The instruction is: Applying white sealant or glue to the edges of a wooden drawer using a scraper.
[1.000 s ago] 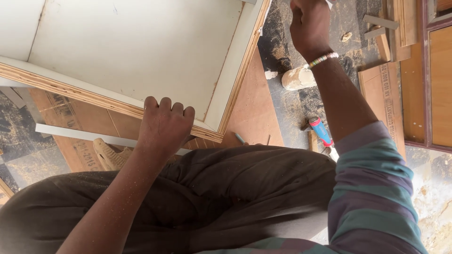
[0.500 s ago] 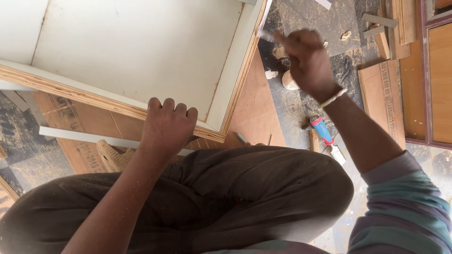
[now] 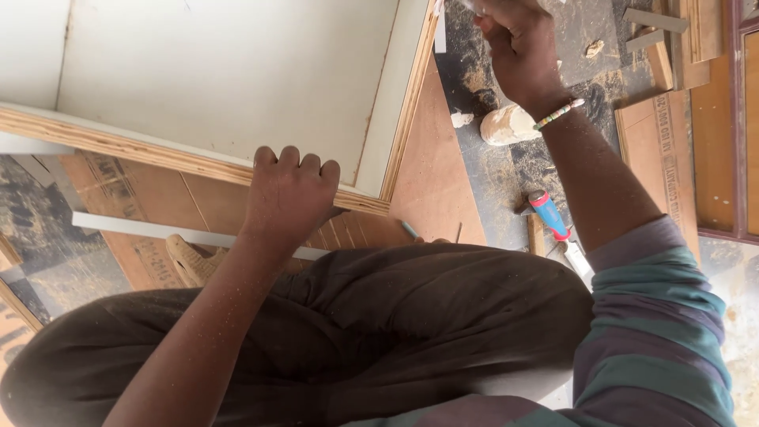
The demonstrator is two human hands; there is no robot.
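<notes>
My left hand (image 3: 288,190) grips the near plywood edge of a white laminated panel (image 3: 229,79), fingers curled over the rim. This panel stands tilted in front of my knees (image 3: 411,316). My right hand (image 3: 518,51) is raised beyond the panel's right corner, over the dusty floor. Its fingers are closed around a small pale piece (image 3: 482,6) that the top frame edge mostly cuts off. A thin white strip (image 3: 439,28) shows along the panel's right edge near that hand.
A tool with a pink and blue handle (image 3: 549,215) lies on the floor beside my right forearm. A pale stone (image 3: 510,125) sits under my wrist. Brown plywood sheets (image 3: 435,190), a white batten (image 3: 158,231), wood offcuts (image 3: 656,32) and a wooden frame (image 3: 735,126) surround me.
My right hand dropped toward the panel's right edge, then rose again to the top of the view. The left hand has stayed on the panel edge.
</notes>
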